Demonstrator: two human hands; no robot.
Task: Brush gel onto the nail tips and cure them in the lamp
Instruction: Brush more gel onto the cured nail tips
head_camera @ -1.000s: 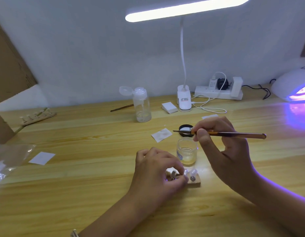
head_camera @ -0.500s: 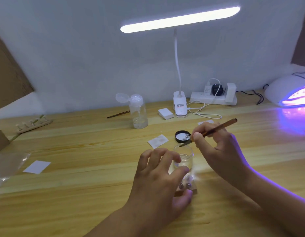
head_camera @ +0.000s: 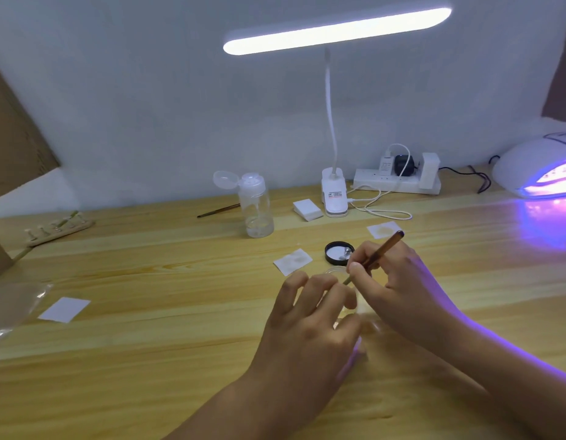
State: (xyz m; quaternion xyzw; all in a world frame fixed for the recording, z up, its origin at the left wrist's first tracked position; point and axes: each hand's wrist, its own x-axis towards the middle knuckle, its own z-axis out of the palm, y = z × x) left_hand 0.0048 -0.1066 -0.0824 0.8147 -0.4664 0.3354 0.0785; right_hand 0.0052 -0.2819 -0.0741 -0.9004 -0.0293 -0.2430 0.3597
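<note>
Tilted down since before, the brush (head_camera: 381,250) pinched in the right hand (head_camera: 399,290) enters the clear jar (head_camera: 337,270) the left hand (head_camera: 307,325) grips.

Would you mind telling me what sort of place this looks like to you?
Most likely a home or small-studio nail-art desk: a curing lamp glows purple at the right edge, the right hand holds a brush at a small gel jar, and a pump bottle stands behind.
</note>
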